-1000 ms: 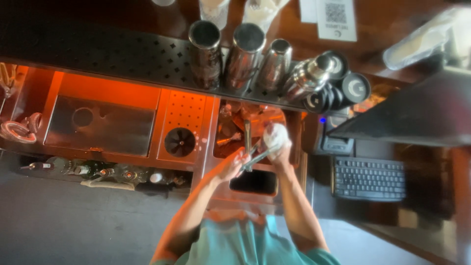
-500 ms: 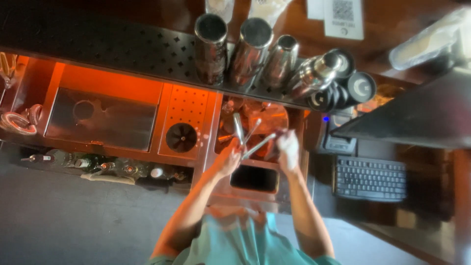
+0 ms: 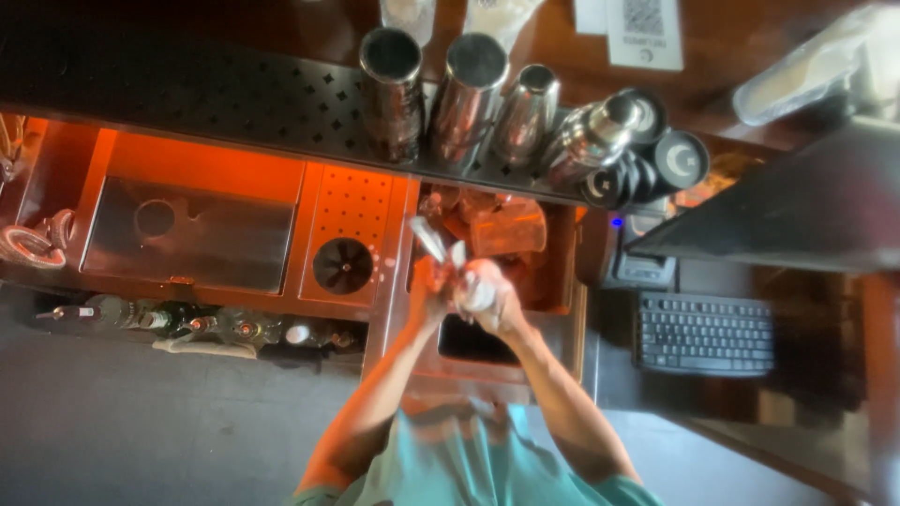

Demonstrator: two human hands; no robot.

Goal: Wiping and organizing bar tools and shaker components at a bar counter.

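A small, pale, blurred metal bar tool [image 3: 433,240] sticks up tilted, gripped between both hands above the sink compartment.

left hand [image 3: 429,286] closed, raised | right hand [image 3: 487,292] closed | wrists together

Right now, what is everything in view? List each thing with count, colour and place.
shaker tins: four, silver, upright in a row on the black perforated rail at top
black round lids: a few, stacked at the right end of that row
sink: one, steel under orange light, left
round drain grate: one, black, beside the sink
bottles: several, dark, in a row below the sink
keyboard: one, black, right
paper card: one, white, top right
well: one, orange-lit, under the hands; contents unclear
left hand: over the well, on a thin pale tool
right hand: closed on something pale, blurred
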